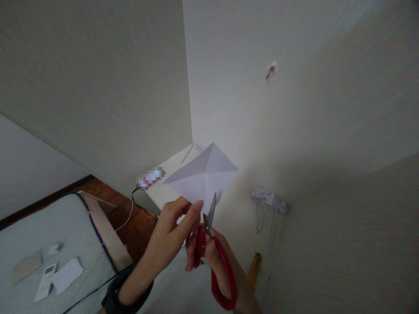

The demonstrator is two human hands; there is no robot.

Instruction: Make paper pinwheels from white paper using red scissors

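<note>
My left hand (170, 235) pinches the lower corner of a folded white paper (206, 174), creased into a diamond shape and held up in front of the wall corner. My right hand (225, 261) grips red-handled scissors (218, 261), fingers through the loops. The metal blades point up and touch the paper's lower edge right beside my left fingertips. A dark band sits on my left wrist.
Several white folded paper pieces (268, 203) hang taped on the right wall, with a small hook (271, 69) above. A low white cabinet (170, 174) stands in the corner. A mattress (49, 244) at lower left carries a remote (46, 279) and paper scraps. A yellow-brown stick (254, 268) leans near the wall.
</note>
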